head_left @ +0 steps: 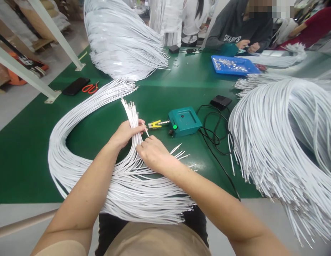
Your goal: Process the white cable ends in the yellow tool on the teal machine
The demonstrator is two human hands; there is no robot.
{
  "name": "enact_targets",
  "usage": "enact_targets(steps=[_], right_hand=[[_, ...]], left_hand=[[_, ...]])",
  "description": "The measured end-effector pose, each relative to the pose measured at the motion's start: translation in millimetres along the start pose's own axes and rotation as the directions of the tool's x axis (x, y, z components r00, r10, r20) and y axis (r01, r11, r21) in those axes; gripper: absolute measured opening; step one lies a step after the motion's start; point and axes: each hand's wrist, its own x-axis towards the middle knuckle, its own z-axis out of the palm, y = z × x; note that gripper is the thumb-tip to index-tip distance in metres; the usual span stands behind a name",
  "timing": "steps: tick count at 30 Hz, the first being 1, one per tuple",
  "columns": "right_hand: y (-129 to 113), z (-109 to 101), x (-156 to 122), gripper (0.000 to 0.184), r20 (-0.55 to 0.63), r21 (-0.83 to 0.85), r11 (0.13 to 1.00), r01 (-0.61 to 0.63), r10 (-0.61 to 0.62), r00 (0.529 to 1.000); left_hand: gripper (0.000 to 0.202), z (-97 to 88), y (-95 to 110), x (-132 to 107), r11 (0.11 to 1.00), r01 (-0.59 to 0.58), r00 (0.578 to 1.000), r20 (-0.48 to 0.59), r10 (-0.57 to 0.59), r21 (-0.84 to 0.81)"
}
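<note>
My left hand [129, 131] is closed around a bunch of white cables [131, 113], whose ends stick up above the thumb. Close beside it, my right hand [154, 152] has its fingers bent around a single white cable [146, 131] near its tip. Under my forearms a thick bundle of white cables [58, 142] curves round on the left, its loose ends fanning out to the right. Just beyond my fingers stands a small teal machine [185, 121] with a yellow clip-like piece [156, 124] at its front. My right fingertips are partly hidden.
Large piles of white cables lie at the back [122, 39] and on the right [272, 138]. Black cords [215, 131] trail from the machine. A phone [76, 86], orange-handled scissors [90, 88] and a blue tray [235, 65] of small parts rest on the green table [26, 149]. Co-workers sit across.
</note>
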Motion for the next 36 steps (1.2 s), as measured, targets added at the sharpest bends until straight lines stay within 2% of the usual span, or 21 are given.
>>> enact_targets(steps=[4,7,9,10,12,13,14,15,17,18,20,22,25,29,32,34,36], right_hand=[[-18.4,-11.1,-18.0,0.016,0.232,0.12,0.987,-0.109,0.079,0.97],[-29.7,-22.7,-29.4,0.022,0.41,0.215,0.964,-0.158,0.058,0.91],[-24.8,-29.5,-30.6,0.028,0.478,0.302,0.938,-0.17,0.005,0.878],[-17.4,-32.2,-28.6,0.027,0.481,0.351,0.919,-0.178,-0.014,0.877],[5.5,-35.1,-19.3,0.023,0.407,0.46,0.858,-0.231,0.027,0.913],[19.0,-35.2,-12.8,0.025,0.315,0.495,0.813,-0.306,0.16,0.935],[32.4,-34.3,-5.5,0.027,0.2,0.544,0.743,-0.39,0.336,0.92],[44.6,-32.7,2.0,0.027,0.095,0.623,0.647,-0.44,0.495,0.863],[62.5,-27.4,15.5,0.019,0.025,0.805,0.436,-0.402,0.653,0.757],[67.6,-24.3,20.7,0.019,0.029,0.872,0.341,-0.351,0.679,0.733],[71.5,-18.1,27.1,0.016,0.053,0.954,0.182,-0.24,0.682,0.73],[70.6,-13.0,28.6,0.016,0.071,0.986,0.065,-0.156,0.678,0.732],[68.9,-7.1,26.2,0.018,0.095,0.994,-0.029,-0.104,0.695,0.713],[69.0,2.4,24.3,0.016,0.072,0.997,-0.08,-0.022,0.699,0.711],[67.6,10.3,24.5,0.017,0.068,0.987,-0.152,0.058,0.709,0.701],[66.3,13.6,23.8,0.019,0.104,0.969,-0.231,0.09,0.707,0.699],[65.7,14.5,22.4,0.02,0.146,0.938,-0.325,0.117,0.678,0.721]], left_hand=[[0.035,1.7,2.7,-1.5,0.987,0.066,0.998,0.015,-0.065,-0.146],[0.039,2.1,4.4,-2.8,0.985,0.112,0.993,0.051,-0.107,-0.13],[0.045,2.8,4.7,-3.7,0.989,0.108,0.993,0.068,-0.101,-0.103],[0.046,3.4,4.4,-4.0,0.991,0.089,0.994,0.072,-0.082,-0.096],[0.047,4.9,3.2,-4.3,0.995,0.032,0.997,0.073,-0.025,-0.096],[0.047,5.8,2.4,-4.3,0.995,0.005,0.997,0.075,0.003,-0.096],[0.045,6.9,1.7,-4.2,0.996,-0.019,0.997,0.074,0.025,-0.09],[0.043,8.1,1.1,-4.1,0.996,-0.036,0.996,0.075,0.042,-0.077],[0.037,10.8,0.7,-4.2,0.998,-0.056,0.995,0.081,0.059,-0.039],[0.034,12.2,0.9,-4.4,0.998,-0.061,0.995,0.083,0.062,-0.016],[0.034,14.9,1.9,-4.9,0.998,-0.057,0.995,0.082,0.056,0.0],[0.037,17.0,2.8,-5.1,0.998,-0.046,0.996,0.069,0.048,-0.031],[0.034,18.6,2.1,-3.9,0.997,-0.049,0.999,0.013,0.049,-0.055],[0.032,20.9,-1.3,-1.0,0.995,-0.083,0.992,-0.089,0.088,0.052],[0.032,24.5,-2.3,-0.3,0.993,-0.091,0.992,-0.079,0.097,0.074],[0.031,26.8,-1.9,-0.8,0.994,-0.09,0.994,-0.055,0.094,0.061],[0.031,28.2,-1.2,-1.7,0.992,-0.103,0.994,-0.041,0.106,0.069]])
